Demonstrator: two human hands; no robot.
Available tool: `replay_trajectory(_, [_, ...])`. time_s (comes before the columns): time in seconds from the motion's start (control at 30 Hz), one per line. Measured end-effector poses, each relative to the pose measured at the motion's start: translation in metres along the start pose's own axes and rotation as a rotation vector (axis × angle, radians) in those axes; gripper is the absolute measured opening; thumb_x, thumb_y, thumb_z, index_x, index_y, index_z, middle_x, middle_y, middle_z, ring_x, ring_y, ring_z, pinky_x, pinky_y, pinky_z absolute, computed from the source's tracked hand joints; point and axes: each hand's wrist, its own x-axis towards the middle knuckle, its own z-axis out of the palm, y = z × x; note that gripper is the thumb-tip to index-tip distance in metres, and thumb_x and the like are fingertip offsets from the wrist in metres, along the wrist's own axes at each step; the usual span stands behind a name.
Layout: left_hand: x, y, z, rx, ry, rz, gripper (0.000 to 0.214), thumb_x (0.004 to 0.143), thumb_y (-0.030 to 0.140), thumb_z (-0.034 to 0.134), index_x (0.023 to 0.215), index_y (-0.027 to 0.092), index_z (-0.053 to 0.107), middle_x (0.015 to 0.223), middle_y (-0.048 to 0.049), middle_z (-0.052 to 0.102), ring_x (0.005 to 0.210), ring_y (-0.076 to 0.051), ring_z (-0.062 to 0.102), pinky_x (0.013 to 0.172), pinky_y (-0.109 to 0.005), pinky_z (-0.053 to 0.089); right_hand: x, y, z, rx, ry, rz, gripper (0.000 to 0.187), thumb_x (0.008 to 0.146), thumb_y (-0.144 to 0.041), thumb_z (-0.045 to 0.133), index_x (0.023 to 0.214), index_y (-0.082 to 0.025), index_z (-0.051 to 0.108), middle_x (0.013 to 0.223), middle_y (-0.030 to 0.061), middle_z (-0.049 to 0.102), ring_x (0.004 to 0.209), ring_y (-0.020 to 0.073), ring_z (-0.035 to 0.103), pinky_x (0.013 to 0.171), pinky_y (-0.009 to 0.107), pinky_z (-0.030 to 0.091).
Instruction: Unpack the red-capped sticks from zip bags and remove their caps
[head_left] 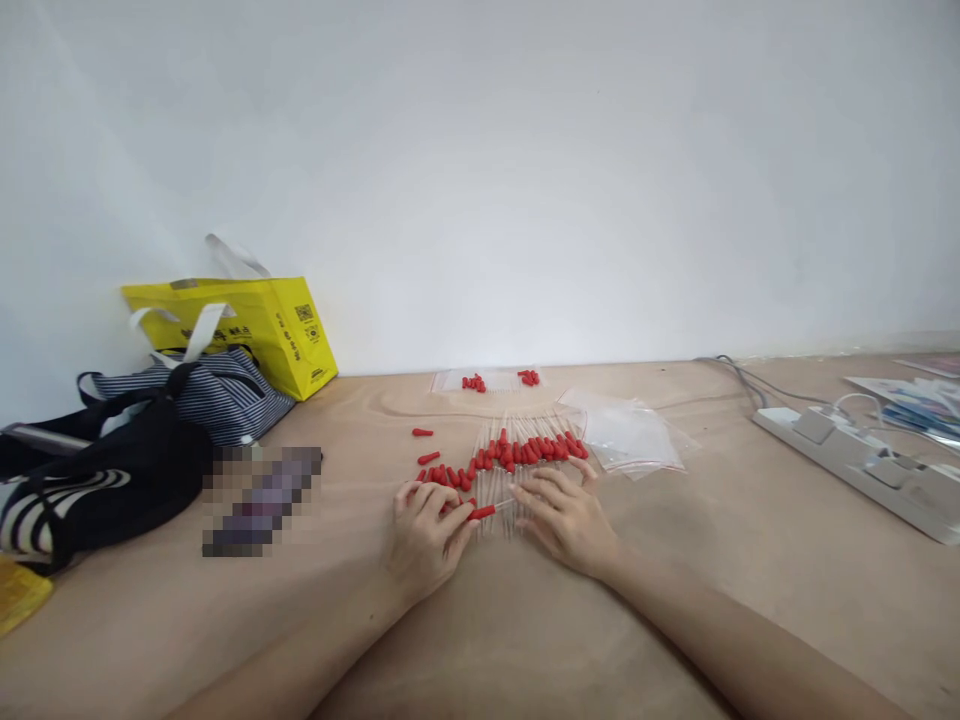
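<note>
My left hand is closed on a red rubber dropper bulb that points to the right. From the bulb's end a thin clear dropper tube runs to the fingertips of my right hand, which pinch it. How far the tube sits inside the bulb is too small to tell. Under and between both hands lie loose clear tubes. Just beyond them is a row of droppers with red bulbs, their tubes pointing away. Several loose red bulbs lie beside my left hand.
Clear zip bags lie right of the droppers; another bag with red-bulbed droppers is near the wall. A power strip with cables stands at right. Left are a yellow bag, a striped bag and a black bag.
</note>
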Motion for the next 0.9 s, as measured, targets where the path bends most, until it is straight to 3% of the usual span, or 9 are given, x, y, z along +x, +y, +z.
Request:
replay_trajectory(0.17, [0.005, 0.006, 0.009, -0.107, -0.051, 0.016, 0.014, 0.079, 0.029, 0.049, 0.08, 0.022, 0.061, 0.078, -0.0024, 0.061, 0.079, -0.018, 0.052, 0.082, -0.039, 0.029, -0.004, -0.003, 0.012, -0.027, 0.025, -0.059, 0.021, 0.084, -0.017, 0.043, 0.095, -0.024, 0.059, 0.06, -0.0032, 0.057, 0.068, 0.0114, 0.049, 0.092, 0.041, 0.017])
replay_trajectory(0.27, [0.007, 0.008, 0.016, -0.177, -0.051, 0.049, 0.016, 0.08, 0.03, 0.049, 0.089, 0.023, 0.06, 0.083, -0.0018, 0.063, 0.083, -0.018, 0.053, 0.085, -0.04, 0.028, -0.004, -0.004, 0.013, -0.036, 0.041, -0.075, 0.02, 0.082, -0.016, 0.043, 0.092, -0.022, 0.06, 0.057, -0.0032, 0.053, 0.063, 0.011, 0.045, 0.089, 0.04, 0.019])
replay_trajectory(0.43, [0.005, 0.008, 0.025, -0.201, -0.005, 0.098, 0.015, 0.082, 0.027, 0.048, 0.073, 0.022, 0.059, 0.07, 0.0038, 0.063, 0.075, -0.014, 0.053, 0.089, -0.041, 0.025, -0.002, -0.006, 0.01, 0.006, 0.06, -0.11, 0.017, 0.08, -0.014, 0.044, 0.081, -0.02, 0.06, 0.052, -0.0044, 0.049, 0.06, 0.0103, 0.041, 0.085, 0.039, 0.019])
replay_trajectory(0.67, [0.001, 0.006, 0.024, -0.181, 0.008, 0.124, 0.016, 0.082, 0.026, 0.049, 0.069, 0.021, 0.057, 0.067, 0.0044, 0.063, 0.073, -0.014, 0.053, 0.089, -0.041, 0.025, 0.0, -0.007, 0.005, 0.048, 0.036, -0.108, 0.02, 0.081, -0.015, 0.039, 0.072, -0.019, 0.057, 0.049, -0.0044, 0.047, 0.06, 0.0103, 0.039, 0.081, 0.038, 0.019])
replay_trajectory(0.9, [0.001, 0.007, 0.024, -0.217, -0.033, 0.101, 0.018, 0.082, 0.02, 0.046, 0.068, 0.02, 0.056, 0.069, 0.0044, 0.063, 0.075, -0.013, 0.054, 0.089, -0.041, 0.024, -0.003, -0.006, 0.005, 0.082, 0.025, -0.071, 0.02, 0.083, -0.017, 0.041, 0.075, -0.02, 0.058, 0.05, -0.0041, 0.049, 0.06, 0.0106, 0.041, 0.083, 0.038, 0.017])
